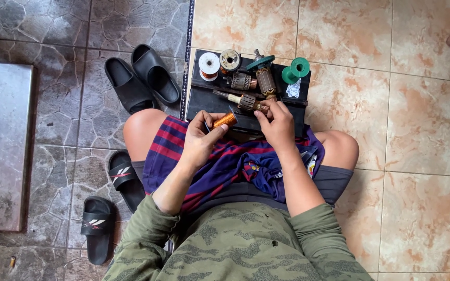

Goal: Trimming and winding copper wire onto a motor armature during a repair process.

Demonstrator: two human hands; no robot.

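From the head camera, the person is sitting low with knees spread, and the left hand [200, 139] is curling its fingers around a small coil of copper wire [224, 120], pinching it near the lap so the strand is staying close to the work. The right hand [278, 126] is closing its fingertips on the end of a motor armature [246, 101], which is lying across a black case [300, 117] just in front of the knees; resting it there looks like a way of steadying the shaft while both hands are working at it. A striped red and blue cloth [225, 164] is draping over the lap, probably serving as a pad and catching loose bits. Further armatures [264, 78], a white spool [209, 66], a copper-wound spool [229, 61] and green reels [296, 69] are sitting on the far part of the case, within easy reach of either hand. The floor is changing under the person: glossy beige tiles [402, 119] are running to the right, dark stone-patterned tiles [63, 119] to the left. Black slide sandals [141, 78] are lying on the dark tiles, another pair [108, 208] nearer, and a grey metal plate [1, 145] is lying at the left edge.
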